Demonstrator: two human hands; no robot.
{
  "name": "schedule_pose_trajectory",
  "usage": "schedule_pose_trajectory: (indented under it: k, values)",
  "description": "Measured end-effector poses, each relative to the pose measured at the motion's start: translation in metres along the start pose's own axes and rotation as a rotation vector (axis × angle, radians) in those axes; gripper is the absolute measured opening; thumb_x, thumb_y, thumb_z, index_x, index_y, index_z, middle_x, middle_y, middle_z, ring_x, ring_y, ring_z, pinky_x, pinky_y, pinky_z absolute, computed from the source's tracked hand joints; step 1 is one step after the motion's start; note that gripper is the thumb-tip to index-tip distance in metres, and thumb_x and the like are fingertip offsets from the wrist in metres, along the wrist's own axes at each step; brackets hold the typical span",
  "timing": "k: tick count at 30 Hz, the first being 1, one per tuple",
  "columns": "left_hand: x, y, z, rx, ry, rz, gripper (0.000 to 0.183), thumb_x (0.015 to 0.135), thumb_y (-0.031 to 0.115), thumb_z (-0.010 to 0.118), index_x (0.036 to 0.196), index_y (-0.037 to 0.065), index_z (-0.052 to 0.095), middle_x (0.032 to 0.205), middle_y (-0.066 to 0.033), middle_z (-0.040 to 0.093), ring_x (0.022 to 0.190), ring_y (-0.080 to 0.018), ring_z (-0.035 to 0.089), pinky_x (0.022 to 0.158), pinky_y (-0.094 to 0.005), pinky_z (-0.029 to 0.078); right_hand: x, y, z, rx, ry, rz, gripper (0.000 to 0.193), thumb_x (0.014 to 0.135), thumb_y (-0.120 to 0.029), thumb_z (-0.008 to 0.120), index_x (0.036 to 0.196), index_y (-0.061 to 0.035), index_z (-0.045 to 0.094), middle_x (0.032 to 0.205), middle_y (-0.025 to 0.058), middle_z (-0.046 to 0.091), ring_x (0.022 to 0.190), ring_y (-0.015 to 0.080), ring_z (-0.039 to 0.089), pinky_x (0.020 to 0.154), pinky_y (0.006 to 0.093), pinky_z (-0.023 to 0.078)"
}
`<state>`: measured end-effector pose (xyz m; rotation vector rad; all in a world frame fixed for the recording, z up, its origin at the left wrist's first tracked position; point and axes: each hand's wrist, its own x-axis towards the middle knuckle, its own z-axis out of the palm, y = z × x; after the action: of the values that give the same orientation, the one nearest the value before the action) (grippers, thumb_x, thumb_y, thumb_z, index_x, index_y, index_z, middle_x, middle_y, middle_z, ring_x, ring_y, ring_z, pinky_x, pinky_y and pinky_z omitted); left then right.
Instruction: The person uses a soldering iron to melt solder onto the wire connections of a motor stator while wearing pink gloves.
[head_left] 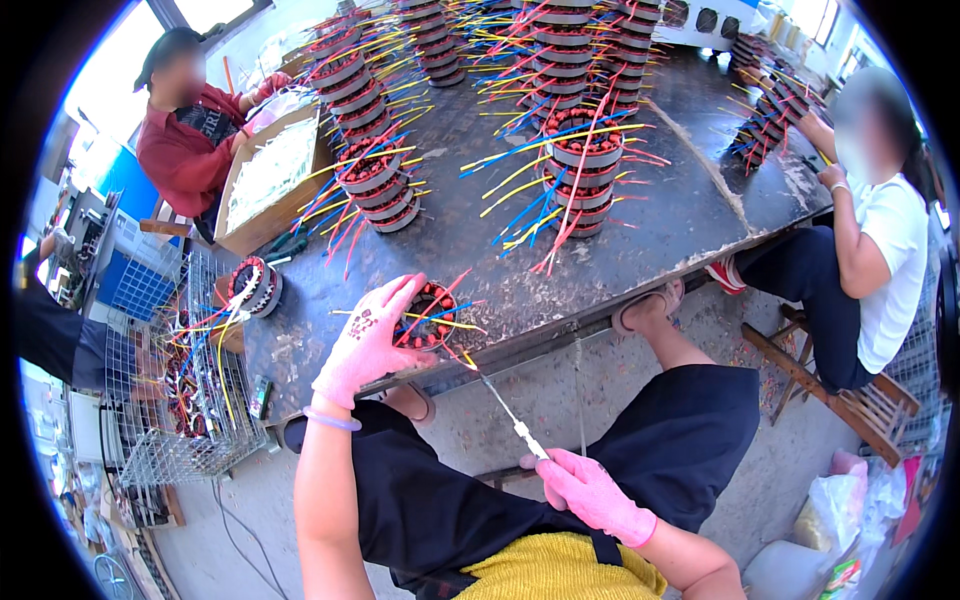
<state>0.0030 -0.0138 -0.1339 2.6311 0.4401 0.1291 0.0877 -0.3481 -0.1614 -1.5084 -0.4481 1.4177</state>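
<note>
At the table's near edge, my left hand (368,338), in a pink glove, grips the left side of a small motor stator (436,298). Its fingers lie over the far side and its thumb on the near side. Red, blue and yellow lead wires stick out of the stator. My right hand (598,497), also gloved in pink, is closed low over my lap. It holds a thin tool with a white handle (527,436). From the handle a slender shaft runs up to the stator's near side, where its tip meets the wires; the exact contact is too small to tell.
Stacks of wired stators (583,170) stand across the dark table (460,215). One stator (256,287) sits at the left edge beside a wire basket (165,400). A person in red works at a cardboard box (280,185); another in white sits at right on a wooden stool (860,410).
</note>
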Motion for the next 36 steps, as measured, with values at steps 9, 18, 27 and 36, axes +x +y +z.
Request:
schedule_pose_trajectory:
  k: [9, 18, 27, 36]
  values:
    - [0.005, 0.004, -0.001, 0.005, -0.006, 0.001, 0.105, 0.058, 0.023, 0.09, 0.149, 0.004, 0.042, 0.149, -0.0194, 0.045, 0.137, -0.0368, 0.043, 0.114, -0.0431, 0.036, 0.004, 0.013, 0.002, 0.109, -0.02, -0.011, 0.035, 0.106, -0.035, 0.048, 0.11, -0.004, 0.063, 0.067, -0.0033, 0.051, 0.06, 0.0056, 0.045, 0.056, 0.0254, 0.038]
    - [0.004, 0.008, 0.007, -0.091, 0.036, -0.102, 0.109, 0.05, 0.012, 0.089, 0.148, 0.002, 0.042, 0.142, -0.0189, 0.051, 0.132, -0.0352, 0.049, 0.112, -0.0413, 0.039, 0.002, 0.006, -0.009, 0.084, -0.042, -0.048, 0.035, 0.105, -0.034, 0.047, 0.088, -0.0044, 0.051, 0.065, 0.0012, 0.05, 0.06, 0.0121, 0.049, 0.06, 0.0324, 0.042]
    - [0.005, 0.004, 0.008, -0.081, 0.033, -0.086, 0.111, 0.048, 0.008, 0.09, 0.148, 0.001, 0.042, 0.146, -0.0185, 0.048, 0.135, -0.0338, 0.048, 0.114, -0.0415, 0.038, 0.001, 0.01, -0.018, 0.003, -0.043, -0.081, 0.038, 0.105, -0.037, 0.046, 0.088, -0.0032, 0.049, 0.065, 0.0078, 0.051, 0.061, 0.0202, 0.051, 0.063, 0.037, 0.043]
    - [0.005, -0.001, 0.011, -0.057, 0.032, -0.06, 0.111, 0.05, 0.01, 0.09, 0.149, 0.003, 0.042, 0.145, -0.0187, 0.048, 0.135, -0.0343, 0.047, 0.114, -0.0419, 0.038, 0.002, 0.009, -0.012, -0.01, -0.032, -0.089, 0.04, 0.105, -0.038, 0.047, 0.087, -0.0033, 0.049, 0.065, 0.0065, 0.052, 0.061, 0.0186, 0.051, 0.063, 0.0364, 0.043]
